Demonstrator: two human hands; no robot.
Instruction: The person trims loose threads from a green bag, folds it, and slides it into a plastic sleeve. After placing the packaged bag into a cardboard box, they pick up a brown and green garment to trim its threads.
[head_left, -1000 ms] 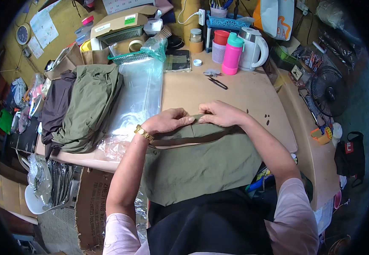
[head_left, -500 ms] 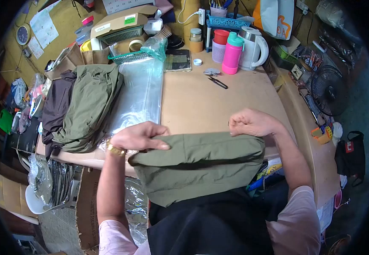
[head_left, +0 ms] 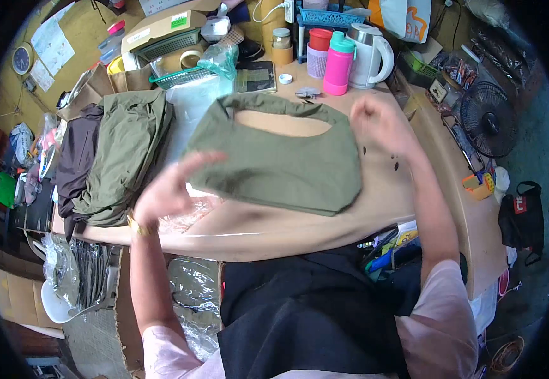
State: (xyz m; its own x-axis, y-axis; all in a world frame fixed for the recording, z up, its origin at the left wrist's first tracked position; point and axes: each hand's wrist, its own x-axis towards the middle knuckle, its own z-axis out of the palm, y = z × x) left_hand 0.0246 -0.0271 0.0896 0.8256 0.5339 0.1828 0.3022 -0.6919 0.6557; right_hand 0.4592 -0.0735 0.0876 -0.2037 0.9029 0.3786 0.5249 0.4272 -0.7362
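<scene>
An olive-green fabric shoulder bag (head_left: 281, 161) lies spread on the table, its strap (head_left: 274, 104) arched toward the back and tabletop showing through the loop. My left hand (head_left: 170, 189), wearing a gold watch, is open and blurred, with fingers apart over the bag's left edge. My right hand (head_left: 379, 123) is raised just right of the strap, open with fingers loosely bent and nothing in them. To the left lie a folded olive garment-like fabric pile (head_left: 123, 151) and a dark purple-brown one (head_left: 78, 158).
Clear plastic sheets (head_left: 189, 107) lie under the bag's left side. Along the back stand a pink bottle (head_left: 337, 66), an electric kettle (head_left: 369, 57), a red-and-lilac cup (head_left: 317, 57) and a green basket (head_left: 186, 79). A black fan (head_left: 489, 120) is at right.
The bag, held near my lap before, now lies flat farther back on the table with its strap showing. Both hands have let go; the left moved down-left, the right moved up.
</scene>
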